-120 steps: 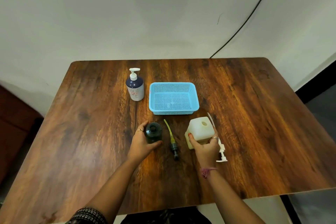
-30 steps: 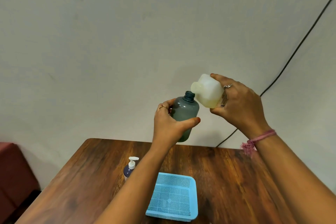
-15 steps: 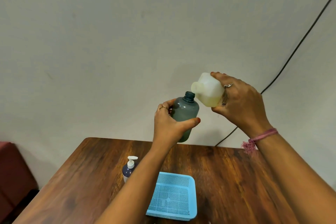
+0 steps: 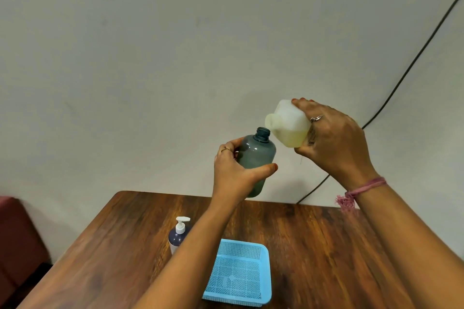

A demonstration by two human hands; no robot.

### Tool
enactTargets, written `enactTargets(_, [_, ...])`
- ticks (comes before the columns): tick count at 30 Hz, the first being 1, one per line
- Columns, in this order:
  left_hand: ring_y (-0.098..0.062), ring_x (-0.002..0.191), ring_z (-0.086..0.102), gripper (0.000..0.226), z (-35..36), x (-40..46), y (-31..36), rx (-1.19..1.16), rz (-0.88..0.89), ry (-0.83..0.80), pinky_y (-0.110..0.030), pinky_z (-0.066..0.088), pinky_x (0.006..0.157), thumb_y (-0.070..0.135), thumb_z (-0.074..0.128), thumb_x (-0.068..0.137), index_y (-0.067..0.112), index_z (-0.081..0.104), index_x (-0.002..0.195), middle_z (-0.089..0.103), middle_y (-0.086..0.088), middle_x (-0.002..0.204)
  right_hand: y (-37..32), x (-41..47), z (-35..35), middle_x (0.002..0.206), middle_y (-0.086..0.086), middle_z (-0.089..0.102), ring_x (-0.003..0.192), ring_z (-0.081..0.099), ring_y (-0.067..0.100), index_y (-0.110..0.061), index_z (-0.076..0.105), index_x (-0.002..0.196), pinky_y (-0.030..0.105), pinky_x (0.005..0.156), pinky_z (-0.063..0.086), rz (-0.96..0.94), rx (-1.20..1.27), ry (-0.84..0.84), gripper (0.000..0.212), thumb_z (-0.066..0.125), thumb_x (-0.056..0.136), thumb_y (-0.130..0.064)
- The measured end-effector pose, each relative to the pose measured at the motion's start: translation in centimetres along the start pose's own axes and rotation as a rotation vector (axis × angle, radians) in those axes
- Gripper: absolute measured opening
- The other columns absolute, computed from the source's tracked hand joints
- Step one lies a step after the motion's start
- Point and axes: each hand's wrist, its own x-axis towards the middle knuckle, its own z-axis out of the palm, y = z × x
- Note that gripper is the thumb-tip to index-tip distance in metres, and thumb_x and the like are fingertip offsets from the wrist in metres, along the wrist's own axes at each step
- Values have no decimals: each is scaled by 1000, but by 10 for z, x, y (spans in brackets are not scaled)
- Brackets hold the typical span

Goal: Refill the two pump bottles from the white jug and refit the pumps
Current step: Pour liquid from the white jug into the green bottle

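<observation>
My left hand (image 4: pixel 234 177) grips a smoky grey bottle (image 4: pixel 256 158), held up in the air with its pump off and its neck open. My right hand (image 4: pixel 334 143) holds the white jug (image 4: pixel 288 124), tipped to the left, its spout just above and right of the bottle's neck. Yellowish liquid lies in the jug's lower part. No stream shows between the two. A dark blue bottle (image 4: pixel 175 236) with a white pump fitted stands on the table, partly behind my left forearm.
A light blue mesh basket (image 4: pixel 238 276) sits on the wooden table (image 4: pixel 326 246) below my arms. A black cable (image 4: pixel 401 78) runs down the wall at the right. A dark red seat (image 4: pixel 15 233) stands at the left.
Over four seconds both hands lifted the grey bottle and the jug off the table. In the last second the jug has tipped a little more and moved slightly right of the bottle's neck.
</observation>
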Motion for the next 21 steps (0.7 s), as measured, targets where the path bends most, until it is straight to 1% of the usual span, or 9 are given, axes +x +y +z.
enactTargets(3, [-1, 98, 53, 77, 0, 0, 0, -3, 0, -4, -8, 46, 65, 25, 91, 56, 32, 45, 117, 52, 7, 119, 0, 1, 0, 122, 15, 65, 107, 64, 33, -8, 56, 129, 48, 88, 51, -9, -4, 0, 79, 88, 57, -16])
enactTargets(7, [-1, 99, 53, 77, 0, 0, -1, -2, 1, -6, -7, 45, 66, 26, 91, 56, 32, 44, 117, 51, 7, 119, 0, 1, 1, 122, 14, 64, 107, 64, 33, -8, 56, 130, 47, 89, 51, -18, -12, -13, 81, 88, 57, -17])
enactTargets(15, [-6, 102, 54, 77, 1, -1, -2, 8, 11, 6, -15, 49, 74, 28, 91, 55, 34, 44, 116, 51, 7, 119, -1, 2, 0, 123, 15, 64, 108, 64, 34, -8, 55, 130, 47, 90, 50, -24, -25, -17, 81, 89, 57, -17])
enactTargets(18, [-5, 102, 53, 77, 1, -2, -2, 7, 13, 7, -15, 48, 74, 28, 91, 56, 34, 44, 116, 51, 7, 119, 0, 1, -1, 123, 14, 64, 108, 64, 34, -8, 56, 130, 47, 91, 50, -24, -30, -12, 80, 88, 57, -18])
enactTargets(21, [-8, 104, 53, 76, 2, -2, -2, 4, 12, 5, -15, 48, 74, 28, 91, 56, 34, 44, 116, 51, 7, 120, 1, 1, -2, 122, 14, 64, 107, 64, 34, -8, 56, 130, 48, 90, 50, -29, -34, -11, 80, 88, 57, -18])
